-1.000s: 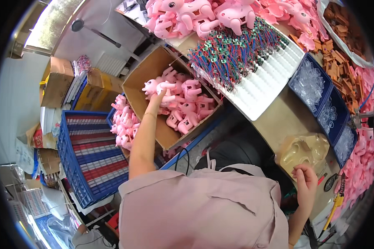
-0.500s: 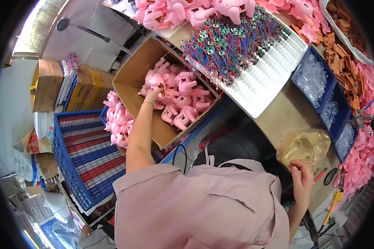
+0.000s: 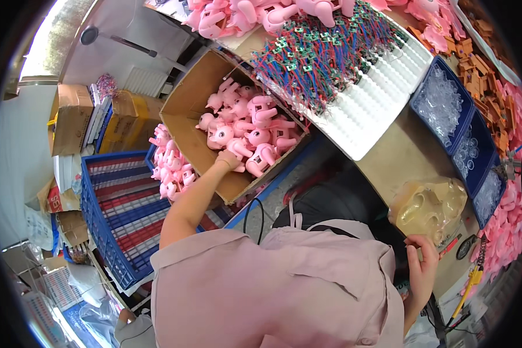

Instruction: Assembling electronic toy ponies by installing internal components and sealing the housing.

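My left hand (image 3: 229,159) reaches down into a cardboard box (image 3: 185,107) full of pink plastic toy figures (image 3: 255,130); its fingers close around one pink figure (image 3: 238,148). My right hand (image 3: 423,258) rests at the near edge of the bench, its fingers holding the rim of a yellowish translucent moulded tray (image 3: 429,206). My pink shirt fills the lower middle of the view.
A white tray (image 3: 377,104) carries several small green circuit boards with red and blue wires (image 3: 325,52). Blue bins (image 3: 458,127) hold clear parts. More pink figures (image 3: 168,165) lie in a blue crate (image 3: 113,214) on the floor. Brown parts (image 3: 493,75) lie at right.
My left hand has pushed deeper into the box and closed on a pink figure. My right hand has stayed at the yellowish tray.
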`<state>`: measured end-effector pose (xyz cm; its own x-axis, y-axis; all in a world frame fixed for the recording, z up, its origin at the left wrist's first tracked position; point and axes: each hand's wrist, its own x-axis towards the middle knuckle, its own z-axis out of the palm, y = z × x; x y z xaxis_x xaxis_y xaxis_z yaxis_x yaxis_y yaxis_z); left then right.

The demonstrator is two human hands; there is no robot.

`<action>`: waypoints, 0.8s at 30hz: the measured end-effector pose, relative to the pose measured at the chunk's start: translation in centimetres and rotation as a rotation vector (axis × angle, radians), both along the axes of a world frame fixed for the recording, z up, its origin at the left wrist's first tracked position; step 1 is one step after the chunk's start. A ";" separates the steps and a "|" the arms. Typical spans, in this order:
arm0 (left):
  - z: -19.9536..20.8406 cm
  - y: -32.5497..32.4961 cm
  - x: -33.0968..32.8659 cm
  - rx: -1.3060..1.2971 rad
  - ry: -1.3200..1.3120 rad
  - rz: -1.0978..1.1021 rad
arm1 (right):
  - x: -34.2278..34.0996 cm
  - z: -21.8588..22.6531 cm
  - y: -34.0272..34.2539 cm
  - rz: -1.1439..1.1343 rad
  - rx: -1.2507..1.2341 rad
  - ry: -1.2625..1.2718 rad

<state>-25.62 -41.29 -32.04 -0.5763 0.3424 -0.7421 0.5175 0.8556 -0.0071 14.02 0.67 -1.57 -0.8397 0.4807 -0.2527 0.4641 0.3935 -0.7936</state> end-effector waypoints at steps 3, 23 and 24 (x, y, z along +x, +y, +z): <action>0.9 4.9 -2.8 0.058 -0.419 -0.486 | 2.1 -0.5 0.6 -0.187 0.016 -0.013; 34.1 36.2 8.4 0.963 -0.400 -0.136 | 3.4 0.9 26.2 -0.999 0.678 0.359; 33.7 37.7 9.6 0.944 -0.382 -0.180 | 2.6 1.7 30.1 -1.040 0.737 0.339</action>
